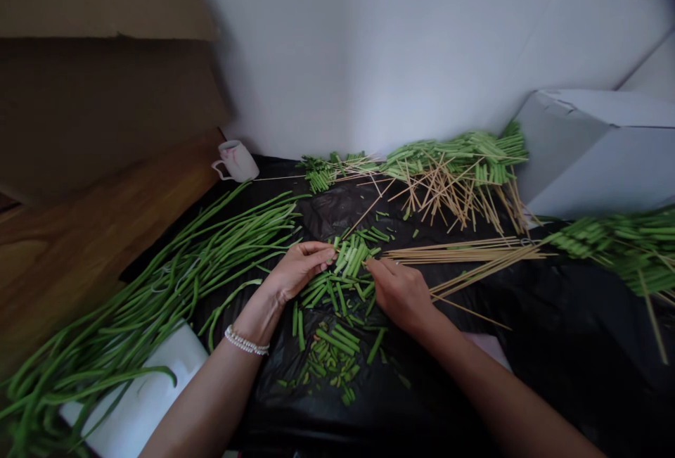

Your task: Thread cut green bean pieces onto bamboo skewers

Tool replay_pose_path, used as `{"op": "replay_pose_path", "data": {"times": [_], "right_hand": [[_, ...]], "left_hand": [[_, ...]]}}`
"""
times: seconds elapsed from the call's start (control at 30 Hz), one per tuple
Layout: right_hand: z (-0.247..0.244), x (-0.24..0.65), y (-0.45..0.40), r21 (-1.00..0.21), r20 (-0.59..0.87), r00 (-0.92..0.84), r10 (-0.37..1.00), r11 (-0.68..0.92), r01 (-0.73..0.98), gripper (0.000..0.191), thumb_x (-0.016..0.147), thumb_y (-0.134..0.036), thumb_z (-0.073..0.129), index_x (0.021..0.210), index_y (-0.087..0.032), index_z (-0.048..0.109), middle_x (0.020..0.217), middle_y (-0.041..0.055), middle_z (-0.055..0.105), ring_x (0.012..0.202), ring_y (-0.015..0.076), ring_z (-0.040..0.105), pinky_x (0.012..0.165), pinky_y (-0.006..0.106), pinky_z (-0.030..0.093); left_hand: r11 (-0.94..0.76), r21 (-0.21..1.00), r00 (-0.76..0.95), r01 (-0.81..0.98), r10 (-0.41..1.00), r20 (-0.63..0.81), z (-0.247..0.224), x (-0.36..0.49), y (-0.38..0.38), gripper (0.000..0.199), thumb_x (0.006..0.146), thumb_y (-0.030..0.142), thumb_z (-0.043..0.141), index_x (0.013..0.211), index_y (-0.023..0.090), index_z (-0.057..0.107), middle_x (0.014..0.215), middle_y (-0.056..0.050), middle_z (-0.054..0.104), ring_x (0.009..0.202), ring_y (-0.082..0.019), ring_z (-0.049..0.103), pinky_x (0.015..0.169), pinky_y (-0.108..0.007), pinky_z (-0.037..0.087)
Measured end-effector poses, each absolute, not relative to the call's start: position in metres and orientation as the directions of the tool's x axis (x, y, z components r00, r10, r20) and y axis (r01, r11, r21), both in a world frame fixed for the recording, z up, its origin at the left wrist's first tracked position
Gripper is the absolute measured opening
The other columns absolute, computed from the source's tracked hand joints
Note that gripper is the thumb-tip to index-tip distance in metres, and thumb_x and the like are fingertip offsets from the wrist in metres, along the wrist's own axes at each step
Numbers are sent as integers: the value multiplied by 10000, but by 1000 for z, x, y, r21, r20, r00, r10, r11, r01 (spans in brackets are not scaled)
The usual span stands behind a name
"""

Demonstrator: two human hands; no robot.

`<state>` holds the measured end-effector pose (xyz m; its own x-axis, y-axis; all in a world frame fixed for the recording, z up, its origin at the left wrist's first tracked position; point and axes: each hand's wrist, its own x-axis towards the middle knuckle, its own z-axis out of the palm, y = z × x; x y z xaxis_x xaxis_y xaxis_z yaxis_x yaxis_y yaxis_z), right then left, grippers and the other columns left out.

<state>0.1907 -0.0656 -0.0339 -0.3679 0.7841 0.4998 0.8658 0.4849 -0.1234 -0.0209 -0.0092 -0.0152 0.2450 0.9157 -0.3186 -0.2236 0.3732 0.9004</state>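
Observation:
My left hand (298, 268) and my right hand (398, 294) meet above a heap of cut green bean pieces (340, 285), their fingertips curled and almost touching. Whatever they pinch is too thin to make out. A second heap of cut pieces (332, 352) lies nearer me. Long uncut green beans (179, 289) sprawl to the left of my left hand. Loose bamboo skewers (464, 254) lie just right of my right hand. A beaded bracelet (246, 340) circles my left wrist.
A black plastic sheet (527, 324) covers the work surface. Skewered bean pieces (453, 162) are piled against the white wall (369, 43), with another mass (622, 250) at the right. A white mug (235, 161) stands at the back left, beside a wooden ledge (105, 254). A grey-white box (595, 152) sits at the right.

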Motion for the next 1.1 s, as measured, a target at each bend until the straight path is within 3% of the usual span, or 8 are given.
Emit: {"op": "replay_pose_path", "data": {"times": [0.17,0.47,0.83,1.1], "right_hand": [[-33,190,-65,-193,423,-352,835,463,865,229,877,-120,429,956,-194,631,777,-2,640,678,119,566,594,247,322],[-35,191,-66,-105,550,-380,744,513,852,277,849,-72,422,974,-179,644,747,13,637,691,124,549,633,236,343],[-32,190,-65,-209,420,-356,835,471,857,228,894,-127,423,964,-195,629,789,3,647,687,120,569,606,245,321],[-32,191,-62,3,596,-441,671,548,837,290,869,-70,433,1061,-163,629,740,6,617,657,131,519,612,271,321]], "left_hand": [[359,911,224,-204,923,-314,-16,-21,-10,292,536,260,867,756,126,729,742,-46,713,661,-113,612,704,-257,470],[361,916,216,-175,922,-322,-16,-20,-10,277,536,260,866,743,134,733,716,-29,699,648,-95,594,674,-230,450],[351,918,221,-184,925,-310,-17,-19,-10,272,544,256,862,753,144,729,712,-10,683,637,-89,572,681,-237,436],[316,930,273,-186,926,-260,-12,-12,-15,267,584,309,843,746,132,725,716,-15,675,622,-89,569,648,-223,437]]}}
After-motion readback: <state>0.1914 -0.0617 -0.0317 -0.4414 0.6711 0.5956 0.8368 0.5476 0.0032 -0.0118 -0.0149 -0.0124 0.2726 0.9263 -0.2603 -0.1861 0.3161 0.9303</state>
